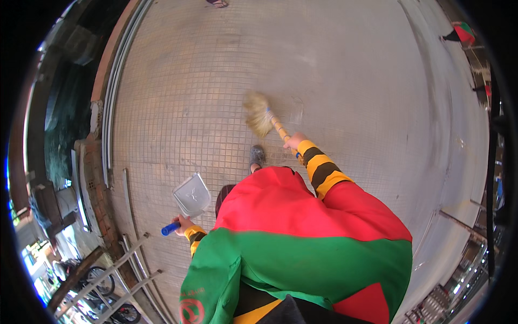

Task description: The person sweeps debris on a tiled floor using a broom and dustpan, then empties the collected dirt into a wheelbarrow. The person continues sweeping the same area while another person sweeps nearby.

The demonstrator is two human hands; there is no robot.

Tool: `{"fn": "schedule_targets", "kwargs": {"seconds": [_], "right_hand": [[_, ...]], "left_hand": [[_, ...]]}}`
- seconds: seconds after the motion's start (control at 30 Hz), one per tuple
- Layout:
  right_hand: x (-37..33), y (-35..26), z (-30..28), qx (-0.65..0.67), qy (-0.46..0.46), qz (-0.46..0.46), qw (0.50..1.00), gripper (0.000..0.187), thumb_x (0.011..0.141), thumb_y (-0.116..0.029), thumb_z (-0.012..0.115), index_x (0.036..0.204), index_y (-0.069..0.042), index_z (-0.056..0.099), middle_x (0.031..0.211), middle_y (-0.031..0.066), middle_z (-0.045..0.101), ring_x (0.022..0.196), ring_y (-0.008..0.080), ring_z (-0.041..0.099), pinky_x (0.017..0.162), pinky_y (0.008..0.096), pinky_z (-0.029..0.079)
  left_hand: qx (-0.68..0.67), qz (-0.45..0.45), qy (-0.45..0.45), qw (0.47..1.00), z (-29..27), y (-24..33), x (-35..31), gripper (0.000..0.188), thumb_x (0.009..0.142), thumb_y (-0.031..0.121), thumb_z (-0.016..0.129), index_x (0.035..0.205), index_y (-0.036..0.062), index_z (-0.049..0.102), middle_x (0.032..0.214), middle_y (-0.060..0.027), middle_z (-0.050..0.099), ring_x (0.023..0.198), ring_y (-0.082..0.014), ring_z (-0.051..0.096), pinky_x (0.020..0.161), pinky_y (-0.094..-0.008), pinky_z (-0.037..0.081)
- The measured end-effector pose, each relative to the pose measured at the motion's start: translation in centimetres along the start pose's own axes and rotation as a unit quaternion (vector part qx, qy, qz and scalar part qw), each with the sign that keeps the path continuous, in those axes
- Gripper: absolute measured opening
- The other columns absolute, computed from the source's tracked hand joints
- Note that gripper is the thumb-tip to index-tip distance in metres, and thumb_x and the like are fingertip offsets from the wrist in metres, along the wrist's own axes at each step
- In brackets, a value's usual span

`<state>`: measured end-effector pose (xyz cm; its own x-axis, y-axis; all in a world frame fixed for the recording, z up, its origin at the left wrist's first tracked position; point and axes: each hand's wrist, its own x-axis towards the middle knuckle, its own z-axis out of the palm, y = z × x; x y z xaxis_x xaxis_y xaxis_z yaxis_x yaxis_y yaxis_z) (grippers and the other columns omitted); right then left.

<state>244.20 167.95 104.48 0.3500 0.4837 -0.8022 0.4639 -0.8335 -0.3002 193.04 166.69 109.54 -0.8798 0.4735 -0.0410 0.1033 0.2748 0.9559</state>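
Note:
My right hand is wrapped round the wooden handle of a straw hand broom. The broom's pale bristles fan out over the tiled floor ahead of my foot, slightly blurred by motion. Off to my left, my left hand grips the blue handle of a grey dustpan. The pan's wide mouth points away from me, close to the floor; whether it touches the tiles I cannot tell. Broom and dustpan are well apart. Any sweepings are too small to make out.
A small-tiled floor spreads ahead, with a smoother grey surface at the right. Metal rails and a low brick edge run along the left. A ladder-like metal frame and a motorcycle stand at the lower left. Another person's foot shows at the top.

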Motion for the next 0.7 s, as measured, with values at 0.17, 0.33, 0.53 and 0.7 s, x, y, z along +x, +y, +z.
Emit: {"fn": "schedule_targets", "kwargs": {"seconds": [0.17, 0.33, 0.53, 0.7], "right_hand": [[-9.6, 11.2, -0.8, 0.016, 0.104, 0.010, 0.994, 0.035, 0.062, -0.025, 0.067, 0.086, 0.000, 0.062, 0.085, 0.0196, 0.062, 0.081, 0.0320, 0.060, 0.071, 0.0384, 0.048], [-24.0, 20.3, 6.1, 0.071, 0.145, -0.015, 0.987, 0.039, 0.066, -0.026, 0.066, 0.097, -0.005, 0.055, 0.082, 0.0193, 0.060, 0.082, 0.0350, 0.057, 0.069, 0.0415, 0.045], [-45.7, 23.0, 25.5, 0.125, 0.036, 0.253, 0.959, 0.049, 0.078, -0.046, 0.047, 0.109, -0.009, 0.044, 0.090, 0.0182, 0.060, 0.085, 0.0367, 0.057, 0.076, 0.0456, 0.044], [-55.1, 15.3, 38.5, 0.233, -0.019, 0.376, 0.897, 0.040, 0.078, -0.041, 0.048, 0.100, -0.008, 0.046, 0.085, 0.0173, 0.060, 0.080, 0.0344, 0.057, 0.071, 0.0440, 0.045]], "left_hand": [[0.043, 0.015, -0.125, 0.991, -1.5, 3.8, -2.8, 0.014, 0.067, -0.002, 0.059, 0.072, 0.0083, 0.051, 0.073, -0.0010, 0.052, 0.066, -0.0143, 0.050, 0.046, -0.0286, 0.048], [0.069, 0.013, -0.212, 0.975, 0.3, 6.3, 0.5, 0.014, 0.067, -0.001, 0.060, 0.071, 0.0105, 0.052, 0.070, -0.0009, 0.052, 0.060, -0.0135, 0.049, 0.041, -0.0283, 0.043], [0.191, 0.020, -0.314, 0.930, 5.4, 10.0, 3.0, 0.013, 0.066, 0.002, 0.062, 0.072, 0.0104, 0.053, 0.064, -0.0012, 0.051, 0.049, -0.0149, 0.047, 0.040, -0.0286, 0.041], [0.146, 0.036, -0.409, 0.900, 10.8, 13.2, 0.0, 0.013, 0.067, 0.003, 0.060, 0.077, 0.0087, 0.053, 0.065, -0.0028, 0.051, 0.047, -0.0159, 0.047, 0.041, -0.0280, 0.041]]}}
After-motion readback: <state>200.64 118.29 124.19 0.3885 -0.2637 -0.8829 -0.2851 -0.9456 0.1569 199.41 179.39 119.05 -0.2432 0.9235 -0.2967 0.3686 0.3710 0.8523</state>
